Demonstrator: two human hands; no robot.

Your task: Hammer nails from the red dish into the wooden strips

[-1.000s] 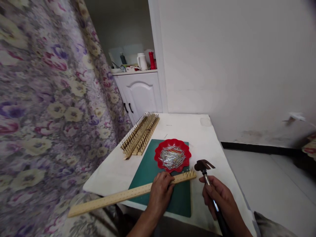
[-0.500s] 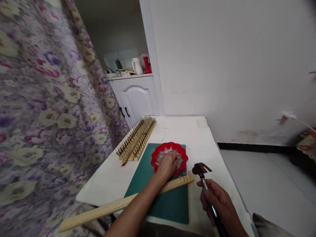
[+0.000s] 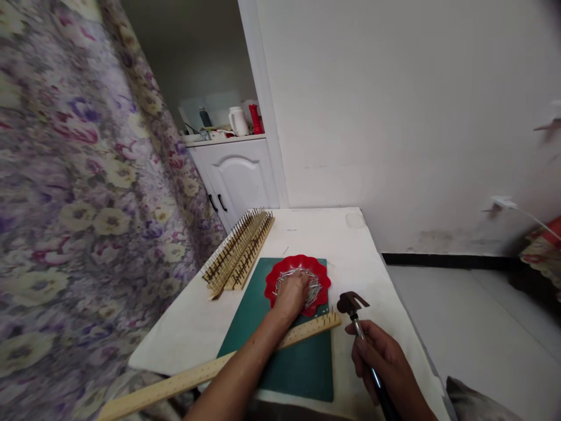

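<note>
My left hand reaches into a red scalloped dish full of silver nails; its fingers curl down among the nails and what they hold is hidden. A claw hammer is gripped by its handle in my right hand, the head raised just right of a long wooden strip. That strip lies diagonally across a green mat and carries a few nails at its right end.
A bundle of wooden strips studded with nails lies at the left of the white table. A floral curtain hangs at the left, a white wall stands behind, and a white cabinet shows through the doorway.
My left hand left the wooden strip and moved up into the red dish of nails. The hammer hand stayed nearly still. The camera shifted a little to the right.
</note>
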